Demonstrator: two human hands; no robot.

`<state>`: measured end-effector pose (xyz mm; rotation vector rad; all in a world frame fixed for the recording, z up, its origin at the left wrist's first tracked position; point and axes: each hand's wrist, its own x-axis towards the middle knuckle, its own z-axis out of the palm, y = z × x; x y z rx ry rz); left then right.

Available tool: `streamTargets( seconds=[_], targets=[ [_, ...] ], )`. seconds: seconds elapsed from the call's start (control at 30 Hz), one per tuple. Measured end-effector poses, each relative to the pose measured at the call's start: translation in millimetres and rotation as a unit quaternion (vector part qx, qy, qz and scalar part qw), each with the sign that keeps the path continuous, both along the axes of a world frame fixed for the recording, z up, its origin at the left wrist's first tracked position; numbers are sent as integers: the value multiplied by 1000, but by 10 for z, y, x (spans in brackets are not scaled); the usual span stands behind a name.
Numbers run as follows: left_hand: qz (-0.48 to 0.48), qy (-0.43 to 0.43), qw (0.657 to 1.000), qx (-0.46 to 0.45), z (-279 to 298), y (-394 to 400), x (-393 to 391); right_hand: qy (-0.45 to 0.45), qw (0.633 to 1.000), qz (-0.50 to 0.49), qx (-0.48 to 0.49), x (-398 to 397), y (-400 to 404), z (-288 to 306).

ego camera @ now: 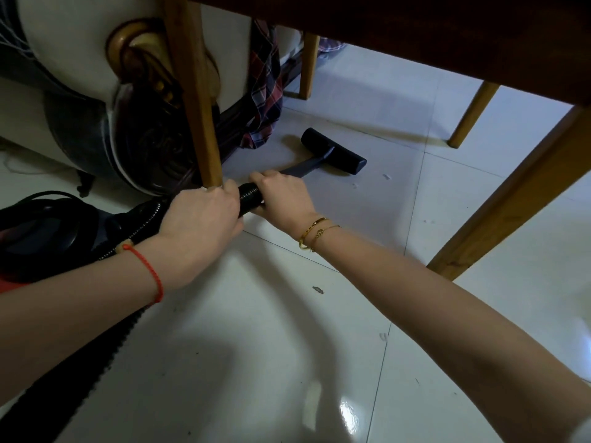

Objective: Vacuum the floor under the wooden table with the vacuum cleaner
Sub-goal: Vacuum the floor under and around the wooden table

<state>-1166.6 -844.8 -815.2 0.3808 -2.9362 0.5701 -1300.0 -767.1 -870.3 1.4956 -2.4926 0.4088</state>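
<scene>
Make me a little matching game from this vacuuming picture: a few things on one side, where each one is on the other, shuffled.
Things:
1. vacuum head
2. left hand
3. plaid cloth
4. grey scrap

Places:
A. hanging beside the sofa
B. flat on the tiles under the table
C. on the floor between the forearms
D. gripping the ribbed hose

Pairs: 1-B, 2-D, 3-A, 4-C

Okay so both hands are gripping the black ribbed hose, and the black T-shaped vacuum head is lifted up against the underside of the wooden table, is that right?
Not quite. Left hand and right hand do grip the black ribbed hose, but the head view shows the black T-shaped vacuum head lying on the white tiled floor under the wooden table, not lifted against it.
</scene>
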Motion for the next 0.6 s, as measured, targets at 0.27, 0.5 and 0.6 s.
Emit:
streamTargets(
  seconds=[0.27,0.5,0.6],
  targets=[
    [-23,4,1000,-3,40,-60,-54,-1,1000,-30,9,-35,-12,58],
    [-20,-10,1000,13,-3,48,-528,-8,998,-65,18,-426,103,11],
    [-22,-16,999,18,-52,86,-811,-9,996,-84,26,-668,183,-2]
  ],
)
